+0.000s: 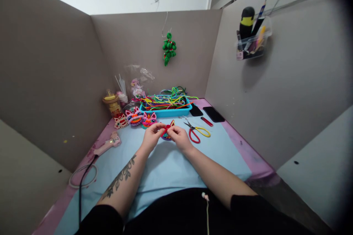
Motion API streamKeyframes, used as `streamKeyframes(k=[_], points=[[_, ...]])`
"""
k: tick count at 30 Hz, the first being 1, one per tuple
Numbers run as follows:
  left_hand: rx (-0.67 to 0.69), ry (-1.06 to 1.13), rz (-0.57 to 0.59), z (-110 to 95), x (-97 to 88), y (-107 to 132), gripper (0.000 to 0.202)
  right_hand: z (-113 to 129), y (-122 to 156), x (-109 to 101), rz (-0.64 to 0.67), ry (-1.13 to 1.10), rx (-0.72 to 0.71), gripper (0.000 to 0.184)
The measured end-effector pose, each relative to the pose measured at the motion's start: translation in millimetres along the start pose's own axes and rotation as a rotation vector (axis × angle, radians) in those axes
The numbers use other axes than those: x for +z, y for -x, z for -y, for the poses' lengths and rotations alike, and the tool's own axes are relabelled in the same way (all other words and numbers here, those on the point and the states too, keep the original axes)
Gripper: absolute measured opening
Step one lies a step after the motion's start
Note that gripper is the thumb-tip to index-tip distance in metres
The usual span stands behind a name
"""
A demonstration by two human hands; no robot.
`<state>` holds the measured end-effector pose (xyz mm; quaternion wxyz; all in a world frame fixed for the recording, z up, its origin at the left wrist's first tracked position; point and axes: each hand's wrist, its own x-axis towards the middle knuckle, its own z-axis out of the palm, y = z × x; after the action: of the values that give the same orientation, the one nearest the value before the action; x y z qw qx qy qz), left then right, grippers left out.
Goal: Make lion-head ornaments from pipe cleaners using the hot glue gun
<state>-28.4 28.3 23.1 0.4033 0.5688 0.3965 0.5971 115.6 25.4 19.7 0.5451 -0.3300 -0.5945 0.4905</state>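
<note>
My left hand (153,135) and my right hand (178,136) meet above the blue cloth, fingers pinched together. Between them is a small red lion-head figure (167,136) with a yellow-edged ear and some blue and purple low down. Both hands grip it, though my fingers cover much of it. Three similar figures sit just beyond my left hand: a cream one (120,121), a pink-and-purple one (135,116) and a pink-and-orange one (149,119). Scissors with one red and one yellow handle (196,132) lie to the right of my right hand.
Behind my hands a blue tray (165,112) holds colourful pipe cleaners (168,101). A pink glue gun (109,144) with a cord lies left. At right are a red-handled tool (206,121) and a black phone (213,114). Partition walls enclose the table; a clear pen holder (252,47) hangs right.
</note>
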Motion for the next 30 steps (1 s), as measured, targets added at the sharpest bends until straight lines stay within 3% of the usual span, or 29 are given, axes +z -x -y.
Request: streamKeyframes(k=[6, 11, 14, 18, 21, 26, 30], points=[[-0.031, -0.034, 0.029, -2.0, -3.4, -0.5, 0.021, -3.2, -0.3, -1.4, -0.001, 0.057, 0.002, 0.026], [-0.112, 0.199, 0.022, 3.6, 5.3, 0.9, 0.028, -6.6, 1.0, 1.2, 0.014, 0.066, -0.041, 0.027], [-0.154, 0.246, 0.012, 1.6, 6.1, 0.3, 0.03, -10.5, -1.4, -0.6, 0.053, 0.016, 0.029, 0.031], [-0.175, 0.167, 0.014, -3.0, -1.1, -2.1, 0.029, -15.9, -6.9, -5.7, 0.08, -0.155, 0.187, 0.04], [-0.165, 0.109, 0.038, -3.2, -5.2, -3.3, 0.029, -17.2, -8.8, -7.3, 0.095, -0.16, 0.224, 0.037], [-0.141, 0.063, 0.045, -4.5, -3.5, -2.2, 0.03, -12.4, -6.8, -6.7, 0.131, -0.003, 0.162, 0.028], [-0.279, 0.095, 0.017, -9.8, -2.4, -0.3, 0.038, -6.3, -4.0, -8.6, -0.024, 0.282, -0.056, 0.022]])
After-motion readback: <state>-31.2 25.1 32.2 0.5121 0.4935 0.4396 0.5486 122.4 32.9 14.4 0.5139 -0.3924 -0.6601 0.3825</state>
